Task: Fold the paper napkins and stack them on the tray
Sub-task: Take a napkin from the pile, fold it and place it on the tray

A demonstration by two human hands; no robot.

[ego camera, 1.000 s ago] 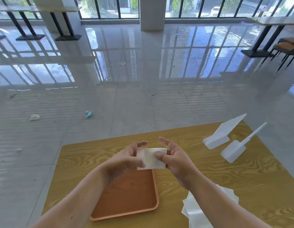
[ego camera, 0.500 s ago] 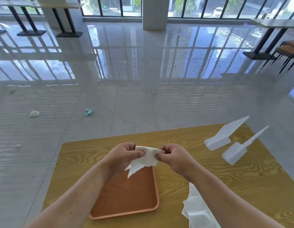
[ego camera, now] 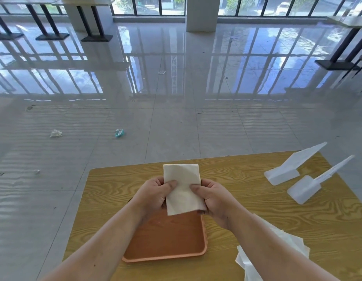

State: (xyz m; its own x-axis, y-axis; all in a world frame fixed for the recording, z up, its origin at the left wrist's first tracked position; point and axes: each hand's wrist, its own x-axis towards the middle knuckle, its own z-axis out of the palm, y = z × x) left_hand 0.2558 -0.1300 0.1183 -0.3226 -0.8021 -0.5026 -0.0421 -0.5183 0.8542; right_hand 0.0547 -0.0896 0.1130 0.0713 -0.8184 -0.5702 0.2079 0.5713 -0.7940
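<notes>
A white paper napkin, opened into a tall rectangle, is held upright above the far end of the orange tray. My left hand pinches its left edge with the thumb on the front. My right hand pinches the right edge the same way. The tray lies on the wooden table with nothing visible on it. A loose pile of white napkins lies right of the tray, partly hidden by my right forearm.
Two white plastic stands sit at the table's far right corner. Beyond the table's far edge is a glossy tiled floor with scraps of litter, table bases and a pillar.
The napkin, small and folded a second ago, then loose and drooping, is now spread flat and upright between both hands. The hands have closed in on its side edges.
</notes>
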